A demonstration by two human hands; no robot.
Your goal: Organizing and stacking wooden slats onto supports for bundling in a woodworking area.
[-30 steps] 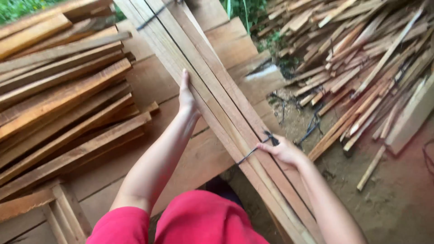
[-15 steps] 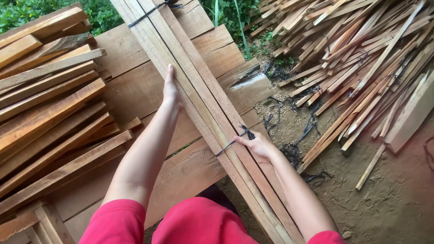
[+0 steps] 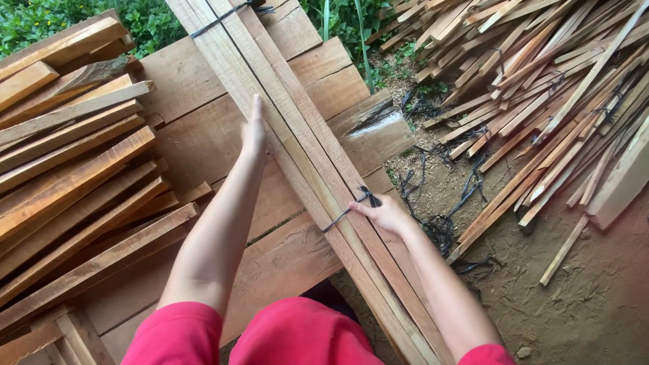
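A long bundle of thin wooden slats [image 3: 307,145] lies diagonally across a platform of wide planks [image 3: 196,145]. My left hand [image 3: 254,128] rests flat and edge-on against the bundle's left side, fingers straight. My right hand [image 3: 382,213] pinches a dark tie string [image 3: 351,208] that crosses the bundle near me. A second dark string [image 3: 223,19] wraps the bundle at its far end.
A stack of thicker wooden pieces [image 3: 67,155] lies to the left. A large loose heap of slats [image 3: 541,88] covers the dirt ground at the right, with scattered dark strings [image 3: 439,196] beside the platform. Green plants grow at the top edge.
The view has shifted slightly. My left hand stays pressed on the bundle. My right hand keeps hold of the string and has drawn it a little along the slats.
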